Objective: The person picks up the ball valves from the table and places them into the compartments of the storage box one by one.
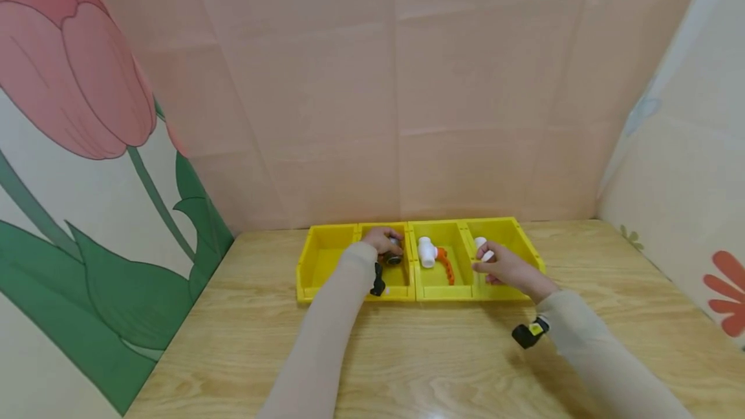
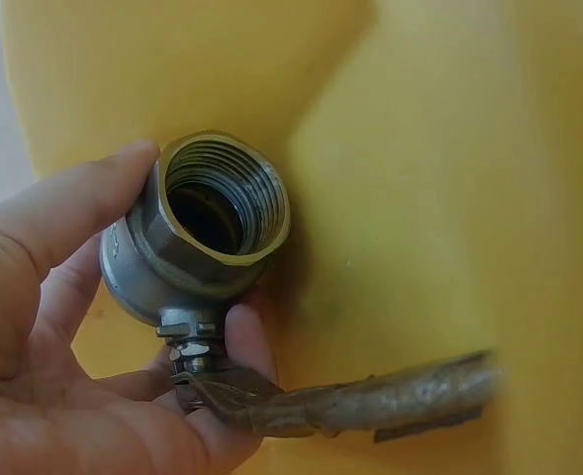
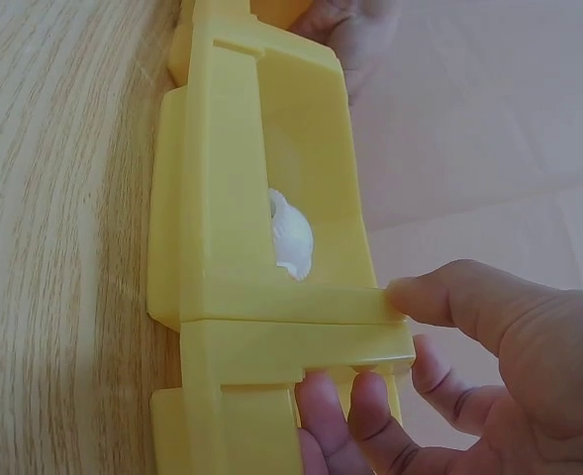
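With its thumb and fingers, my left hand (image 1: pixel 381 240) grips a metal ball valve (image 2: pixel 197 218) in the second yellow bin. The valve's threaded mouth faces the left wrist camera, and its worn lever handle (image 2: pixel 370 396) extends to the right there. My right hand (image 1: pixel 507 268) is at the fourth bin, fingers loosely bent and spread. A white fitting (image 1: pixel 480 242) shows behind its fingertips; the fingers partly cover it, and no firm hold is visible. In the right wrist view, the thumb (image 3: pixel 449 302) overlaps the divider's edge. A white valve with an orange handle (image 1: pixel 427 253) lies in the third bin.
Joined yellow bins (image 1: pixel 361 294) stand in a row on the wooden table (image 1: pixel 442 354), near the pinkish back covering (image 1: pixel 396 115). Dividers separate the compartments. Printed side panels (image 1: pixel 157 302) flank the table, and each wrist carries a small black camera (image 1: pixel 528 335).
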`<action>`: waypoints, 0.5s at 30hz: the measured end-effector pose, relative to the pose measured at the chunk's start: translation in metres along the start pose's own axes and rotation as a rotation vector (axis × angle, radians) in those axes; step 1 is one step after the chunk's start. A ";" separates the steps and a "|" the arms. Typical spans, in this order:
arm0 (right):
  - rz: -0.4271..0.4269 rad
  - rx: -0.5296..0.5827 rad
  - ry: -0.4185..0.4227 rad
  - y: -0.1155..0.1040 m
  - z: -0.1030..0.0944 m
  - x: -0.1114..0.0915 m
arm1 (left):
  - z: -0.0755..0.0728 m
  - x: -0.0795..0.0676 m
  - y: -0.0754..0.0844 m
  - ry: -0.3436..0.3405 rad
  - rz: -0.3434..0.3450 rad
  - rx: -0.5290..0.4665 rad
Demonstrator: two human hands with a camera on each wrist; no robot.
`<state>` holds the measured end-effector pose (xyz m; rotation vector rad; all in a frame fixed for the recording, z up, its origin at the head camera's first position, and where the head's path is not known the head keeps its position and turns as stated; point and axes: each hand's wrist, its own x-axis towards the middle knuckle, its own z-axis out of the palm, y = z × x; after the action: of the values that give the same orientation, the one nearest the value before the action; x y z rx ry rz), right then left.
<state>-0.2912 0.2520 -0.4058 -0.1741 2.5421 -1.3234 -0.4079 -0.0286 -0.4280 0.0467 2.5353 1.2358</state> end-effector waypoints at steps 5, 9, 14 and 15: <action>-0.001 0.003 0.003 -0.001 0.000 -0.002 | 0.001 -0.002 0.001 -0.009 0.005 -0.002; 0.001 -0.003 0.008 -0.001 0.000 0.000 | 0.000 0.000 -0.001 -0.019 0.000 -0.013; 0.035 -0.014 0.013 0.000 0.000 0.003 | 0.000 0.001 -0.001 -0.021 -0.012 -0.002; 0.043 -0.011 0.015 -0.001 0.000 0.003 | 0.000 0.002 0.000 -0.021 -0.013 0.000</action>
<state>-0.2936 0.2510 -0.4058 -0.1117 2.5513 -1.2992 -0.4094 -0.0285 -0.4284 0.0430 2.5142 1.2243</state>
